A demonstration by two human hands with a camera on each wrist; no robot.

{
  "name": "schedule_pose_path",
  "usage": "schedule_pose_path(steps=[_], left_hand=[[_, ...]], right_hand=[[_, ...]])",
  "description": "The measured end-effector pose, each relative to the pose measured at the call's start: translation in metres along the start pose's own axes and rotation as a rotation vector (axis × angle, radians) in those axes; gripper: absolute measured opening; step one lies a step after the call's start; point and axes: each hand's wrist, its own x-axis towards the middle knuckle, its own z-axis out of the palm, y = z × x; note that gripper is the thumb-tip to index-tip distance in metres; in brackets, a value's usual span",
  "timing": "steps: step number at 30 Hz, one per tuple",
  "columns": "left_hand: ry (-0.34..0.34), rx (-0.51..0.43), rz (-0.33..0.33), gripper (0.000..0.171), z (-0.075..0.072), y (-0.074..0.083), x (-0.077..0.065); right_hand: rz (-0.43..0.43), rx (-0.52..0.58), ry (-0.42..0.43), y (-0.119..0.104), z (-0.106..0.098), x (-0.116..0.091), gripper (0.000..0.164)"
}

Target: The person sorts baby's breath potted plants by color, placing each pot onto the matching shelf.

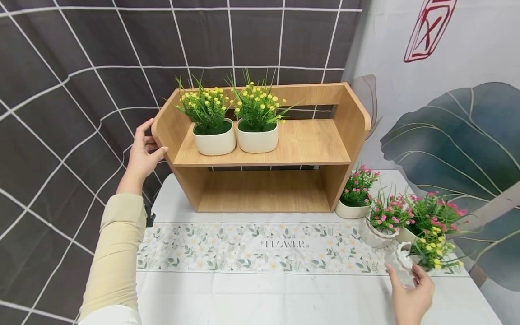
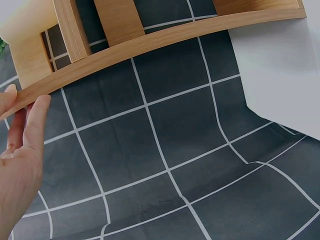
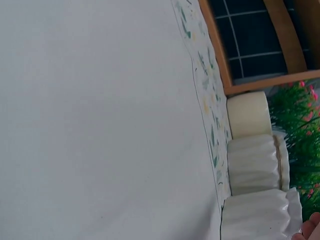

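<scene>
My left hand (image 1: 143, 155) grips the left side panel of a two-tier wooden shelf (image 1: 260, 189), thumb on one side and fingers on the other. In the left wrist view, the panel's edge (image 2: 150, 42) runs between thumb and fingers. On the upper tier stand two white oval pots, a left one (image 1: 215, 141) and a right one (image 1: 258, 137), with yellow flowers. At the right, my right hand (image 1: 413, 295) holds a ruffled white flowerpot (image 1: 400, 262) by its rim area; yellow flowers (image 1: 434, 250) lean out of it. Only fingertips (image 3: 310, 227) show in the right wrist view.
Beside the shelf's right end stand pink-flowered pots: a smooth one (image 1: 352, 210), a ruffled one (image 1: 377, 234) and another (image 1: 406, 234) partly hidden. A floral runner (image 1: 284, 253) crosses the white tablecloth (image 1: 243, 293). Dark grid cloth (image 1: 142, 40) hangs behind.
</scene>
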Motion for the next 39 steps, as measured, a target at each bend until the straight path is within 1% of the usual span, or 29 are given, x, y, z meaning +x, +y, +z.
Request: schedule_pose_path(steps=[2, 5, 9, 13, 16, 19, 21, 25, 28, 31, 33, 35, 39], left_hand=[[-0.001, 0.0, 0.005, 0.082, 0.0, 0.001, 0.0], [-0.002, 0.001, 0.013, 0.081, 0.0, 0.001, 0.0], [0.0, 0.005, 0.013, 0.081, -0.001, 0.001, -0.001], [0.002, 0.005, 0.01, 0.08, -0.001, 0.001, -0.001], [0.003, 0.008, 0.014, 0.08, -0.002, 0.002, -0.001], [0.004, 0.002, 0.015, 0.08, -0.001, 0.002, -0.001], [0.005, 0.0, 0.013, 0.08, -0.001, 0.003, -0.001], [0.009, 0.0, 0.01, 0.081, -0.001, 0.003, -0.001], [0.01, -0.003, 0.012, 0.08, 0.0, 0.001, 0.0], [0.005, -0.011, 0.006, 0.08, 0.0, 0.001, -0.001], [0.002, -0.014, 0.0, 0.081, 0.0, 0.001, -0.001], [0.001, -0.015, -0.001, 0.081, 0.0, 0.001, -0.001], [-0.003, -0.021, 0.011, 0.081, -0.002, 0.001, -0.001]], right_hand=[[0.028, 0.01, 0.019, 0.007, 0.001, 0.002, 0.057], [0.108, 0.029, 0.044, 0.013, 0.0, 0.006, 0.057], [0.187, 0.05, 0.075, 0.011, -0.005, 0.01, 0.059], [0.204, 0.06, 0.071, 0.011, -0.009, 0.015, 0.067], [0.185, 0.054, 0.043, 0.015, -0.01, 0.018, 0.073], [0.167, 0.042, -0.007, 0.019, -0.011, 0.023, 0.079], [0.165, 0.023, -0.051, 0.022, -0.013, 0.026, 0.082], [0.179, 0.02, -0.107, 0.028, -0.014, 0.034, 0.088], [0.189, 0.047, -0.144, 0.032, -0.013, 0.041, 0.089], [0.231, 0.082, -0.2, 0.036, -0.012, 0.047, 0.089], [0.247, 0.113, -0.222, 0.038, -0.012, 0.051, 0.09], [0.257, 0.121, -0.234, 0.04, -0.012, 0.054, 0.089], [0.233, 0.112, -0.255, 0.043, -0.012, 0.058, 0.089]])
